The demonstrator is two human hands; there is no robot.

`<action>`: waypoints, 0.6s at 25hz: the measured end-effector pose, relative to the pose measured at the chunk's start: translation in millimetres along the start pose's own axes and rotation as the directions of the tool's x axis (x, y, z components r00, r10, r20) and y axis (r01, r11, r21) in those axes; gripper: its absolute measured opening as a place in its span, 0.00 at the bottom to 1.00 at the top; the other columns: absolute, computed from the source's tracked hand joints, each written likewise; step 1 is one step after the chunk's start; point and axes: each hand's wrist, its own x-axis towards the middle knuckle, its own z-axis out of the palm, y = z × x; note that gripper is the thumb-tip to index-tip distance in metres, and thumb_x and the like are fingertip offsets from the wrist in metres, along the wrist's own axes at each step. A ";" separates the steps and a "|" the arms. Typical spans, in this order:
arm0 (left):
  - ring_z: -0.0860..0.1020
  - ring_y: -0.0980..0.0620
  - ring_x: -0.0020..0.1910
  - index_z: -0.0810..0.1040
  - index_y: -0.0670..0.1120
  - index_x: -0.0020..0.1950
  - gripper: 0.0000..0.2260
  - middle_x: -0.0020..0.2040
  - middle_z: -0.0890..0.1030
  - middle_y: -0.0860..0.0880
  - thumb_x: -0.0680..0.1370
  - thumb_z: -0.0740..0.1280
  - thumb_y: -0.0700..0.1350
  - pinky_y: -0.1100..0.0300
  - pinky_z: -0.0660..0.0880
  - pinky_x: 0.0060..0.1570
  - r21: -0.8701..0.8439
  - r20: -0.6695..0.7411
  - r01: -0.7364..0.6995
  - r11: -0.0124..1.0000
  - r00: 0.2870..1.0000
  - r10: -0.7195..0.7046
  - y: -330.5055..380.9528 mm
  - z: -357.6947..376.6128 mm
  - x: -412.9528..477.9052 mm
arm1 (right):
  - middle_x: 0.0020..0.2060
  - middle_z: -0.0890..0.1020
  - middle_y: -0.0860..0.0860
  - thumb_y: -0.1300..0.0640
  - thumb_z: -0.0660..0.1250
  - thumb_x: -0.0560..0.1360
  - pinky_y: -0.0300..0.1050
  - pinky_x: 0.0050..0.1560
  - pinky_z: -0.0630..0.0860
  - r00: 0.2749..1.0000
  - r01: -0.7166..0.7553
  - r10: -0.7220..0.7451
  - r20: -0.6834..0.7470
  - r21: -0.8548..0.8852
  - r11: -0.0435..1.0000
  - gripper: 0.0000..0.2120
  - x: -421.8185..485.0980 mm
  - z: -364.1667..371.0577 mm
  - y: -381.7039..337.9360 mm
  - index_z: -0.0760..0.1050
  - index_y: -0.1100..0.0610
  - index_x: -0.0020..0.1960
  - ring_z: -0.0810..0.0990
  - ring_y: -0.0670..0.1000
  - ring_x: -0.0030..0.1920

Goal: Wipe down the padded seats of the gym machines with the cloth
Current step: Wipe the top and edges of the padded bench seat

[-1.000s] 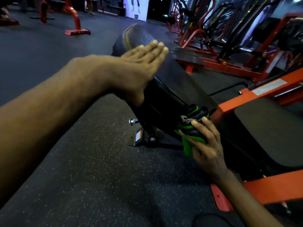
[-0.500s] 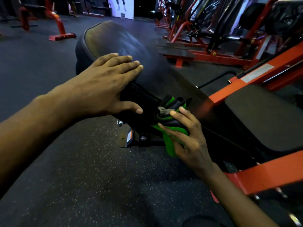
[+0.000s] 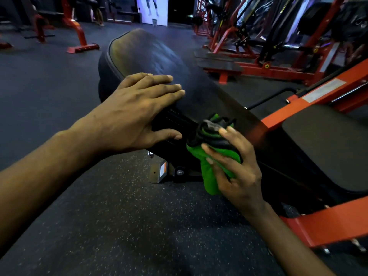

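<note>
Cloth [image 3: 214, 156], green w/ black, is bunched up in the R hand [image 3: 237, 174]. Fingers curl round it, gripping it at the near side edge of the long black pad [image 3: 155, 56], just right of the L hand [image 3: 135, 114]. L hand lies flat on the pad's top, fingers straight and together, thumb spread along the pad's side, holding nothing. A 2nd black pad [image 3: 328, 148] sits on the orange frame [image 3: 338, 222] at right.

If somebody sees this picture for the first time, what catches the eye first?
The bright green cloth, bunched in the right hand near the centre, stands out most against the dark floor. Beside it the left hand lies flat on the long black padded seat, and orange-red machine frames fill the right side.
</note>
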 end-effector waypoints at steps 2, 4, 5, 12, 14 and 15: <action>0.68 0.49 0.74 0.74 0.44 0.72 0.33 0.71 0.76 0.48 0.78 0.60 0.67 0.50 0.62 0.70 -0.018 -0.057 -0.032 0.999 0.998 0.031 -2.3 2.9 -1.5 | 0.67 0.73 0.59 0.67 0.73 0.75 0.63 0.68 0.71 0.999 0.037 -0.036 0.014 -0.050 0.998 0.17 -14.6 0.7 5.6 0.80 0.57 0.62 0.71 0.63 0.70; 0.69 0.49 0.74 0.76 0.44 0.70 0.30 0.70 0.77 0.48 0.79 0.61 0.65 0.49 0.64 0.68 -0.047 -0.090 -0.064 0.997 0.994 0.060 -4.2 4.9 -3.1 | 0.66 0.73 0.60 0.69 0.71 0.75 0.63 0.67 0.71 1.000 0.029 -0.029 -0.007 -0.024 0.999 0.16 -7.3 3.4 1.1 0.81 0.58 0.61 0.72 0.64 0.69; 0.69 0.48 0.74 0.77 0.44 0.70 0.29 0.70 0.77 0.47 0.79 0.60 0.64 0.49 0.64 0.68 -0.058 -0.088 -0.077 0.995 0.994 0.072 -4.2 4.6 -3.4 | 0.65 0.74 0.60 0.71 0.71 0.75 0.62 0.67 0.71 1.000 0.006 -0.005 -0.016 0.005 1.000 0.17 1.8 4.9 -5.8 0.80 0.59 0.61 0.73 0.65 0.68; 0.67 0.47 0.75 0.71 0.40 0.74 0.29 0.73 0.72 0.43 0.82 0.54 0.60 0.49 0.62 0.73 -0.185 0.139 -0.043 0.982 0.988 0.069 -15.2 -23.3 7.4 | 0.69 0.73 0.55 0.76 0.70 0.73 0.58 0.69 0.71 0.929 -0.352 0.340 0.145 0.070 0.933 0.23 56.1 -21.3 -39.8 0.79 0.58 0.64 0.73 0.60 0.70; 0.65 0.48 0.76 0.69 0.40 0.75 0.29 0.75 0.69 0.43 0.83 0.53 0.60 0.51 0.59 0.75 -0.277 0.214 0.024 0.961 0.976 0.038 -20.4 -38.6 11.3 | 0.71 0.72 0.49 0.73 0.68 0.75 0.55 0.71 0.70 0.874 -0.457 0.441 0.204 0.039 0.888 0.22 65.9 -37.7 -42.4 0.79 0.56 0.65 0.72 0.57 0.71; 0.64 0.49 0.76 0.69 0.41 0.76 0.29 0.75 0.69 0.44 0.83 0.52 0.59 0.52 0.57 0.75 -0.322 0.249 0.056 0.945 0.968 0.027 -21.5 -49.2 16.2 | 0.72 0.71 0.47 0.71 0.67 0.76 0.54 0.71 0.70 0.845 -0.500 0.481 0.234 0.026 0.866 0.21 74.3 -48.3 -47.5 0.79 0.55 0.65 0.72 0.56 0.71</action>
